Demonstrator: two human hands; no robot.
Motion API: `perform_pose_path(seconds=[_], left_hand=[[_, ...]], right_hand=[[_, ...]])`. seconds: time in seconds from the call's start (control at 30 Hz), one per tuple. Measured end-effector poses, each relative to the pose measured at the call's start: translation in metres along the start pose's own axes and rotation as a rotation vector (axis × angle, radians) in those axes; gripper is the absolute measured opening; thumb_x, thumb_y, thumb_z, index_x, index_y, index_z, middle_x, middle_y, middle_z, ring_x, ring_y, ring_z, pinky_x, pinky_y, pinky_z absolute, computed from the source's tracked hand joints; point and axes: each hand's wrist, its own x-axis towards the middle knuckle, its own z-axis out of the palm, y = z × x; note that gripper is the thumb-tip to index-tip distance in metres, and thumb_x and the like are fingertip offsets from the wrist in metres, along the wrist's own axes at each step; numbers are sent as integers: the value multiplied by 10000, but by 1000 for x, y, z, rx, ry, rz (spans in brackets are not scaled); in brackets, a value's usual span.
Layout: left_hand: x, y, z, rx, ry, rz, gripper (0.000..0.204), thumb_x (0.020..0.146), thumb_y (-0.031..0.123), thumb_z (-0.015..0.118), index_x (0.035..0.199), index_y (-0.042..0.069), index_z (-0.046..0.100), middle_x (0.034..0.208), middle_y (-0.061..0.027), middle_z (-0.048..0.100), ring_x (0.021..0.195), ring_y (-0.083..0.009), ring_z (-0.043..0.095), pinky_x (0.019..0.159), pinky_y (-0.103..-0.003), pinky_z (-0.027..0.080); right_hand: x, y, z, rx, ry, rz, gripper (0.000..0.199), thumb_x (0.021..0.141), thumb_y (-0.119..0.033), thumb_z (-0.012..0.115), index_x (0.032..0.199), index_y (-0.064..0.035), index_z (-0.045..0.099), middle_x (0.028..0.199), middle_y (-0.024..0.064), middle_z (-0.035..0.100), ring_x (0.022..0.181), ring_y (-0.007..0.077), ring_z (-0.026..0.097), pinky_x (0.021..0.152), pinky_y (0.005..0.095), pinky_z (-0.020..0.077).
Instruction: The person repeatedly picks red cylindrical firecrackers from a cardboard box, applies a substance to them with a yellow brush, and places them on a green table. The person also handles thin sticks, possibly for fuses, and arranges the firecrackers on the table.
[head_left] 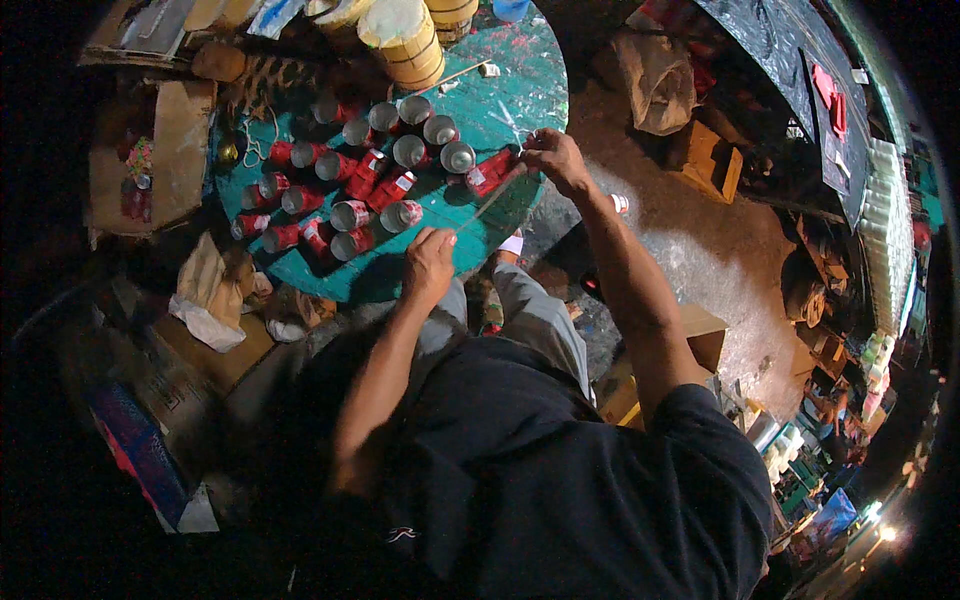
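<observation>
My left hand point(430, 265) is closed at the near edge of the round green table, pinching one end of a thin pale string point(488, 207). The string runs taut up to my right hand point(556, 160), whose fingers are pinched together at the table's right edge. Just left of those fingers a red can point(490, 174) lies on its side; whether the right hand touches it I cannot tell. Pale, thin, crossed pieces that look like scissors point(510, 121) lie beyond the right hand. Several open-topped red cans point(350, 215) stand or lie across the middle of the table.
Wooden barrel-shaped drums point(402, 45) stand on the far part of the table point(530, 60). A thin stick point(455, 77) lies before them. Paper bags point(212, 290) sit at the lower left; a brown sack point(655, 80) and an orange-brown box point(706, 163) stand on the right.
</observation>
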Motion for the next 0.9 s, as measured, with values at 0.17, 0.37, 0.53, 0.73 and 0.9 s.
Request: perform_pose_path(seconds=[0.17, 0.37, 0.53, 0.73, 0.9], left_hand=[[23, -15, 22, -48, 36, -42, 154, 893, 116, 605, 962, -7, 667, 914, -193, 651, 846, -382, 627, 740, -451, 495], [36, -26, 30, 40, -9, 58, 168, 882, 115, 606, 977, -11, 664, 905, -192, 655, 851, -384, 628, 743, -450, 495], [45, -24, 28, 106, -67, 80, 161, 898, 113, 588, 989, -2, 657, 920, -188, 647, 868, -390, 616, 749, -461, 488], [55, -30, 28, 186, -114, 66, 115, 909, 74, 566, 1001, 37, 624, 938, -182, 620, 874, -407, 605, 728, -480, 479], [58, -33, 33, 179, -67, 87, 116, 905, 65, 558, 997, 44, 625, 927, -185, 619, 881, -407, 608, 723, -478, 480]], right_hand=[[-1, 20, -10, 495, 6, 130, 241, 834, -56, 733, 1026, -5, 595, 903, 84, 660, 757, 177, 640, 659, 298, 520], [-40, 8, -13, 653, 127, 139, 148, 913, -39, 636, 1044, -4, 576, 931, 93, 656, 848, 176, 644, 750, 291, 515], [-97, 59, -17, 607, 19, 102, 211, 944, -172, 623, 1004, 28, 649, 905, 71, 667, 766, 130, 606, 696, 237, 468], [-183, 69, 32, 730, -276, 406, 149, 872, -116, 690, 924, 23, 678, 850, 76, 687, 686, 141, 615, 647, 261, 490], [-188, 62, 79, 557, -337, 557, 178, 838, -163, 765, 842, -6, 682, 746, 65, 665, 622, 140, 597, 585, 263, 463]])
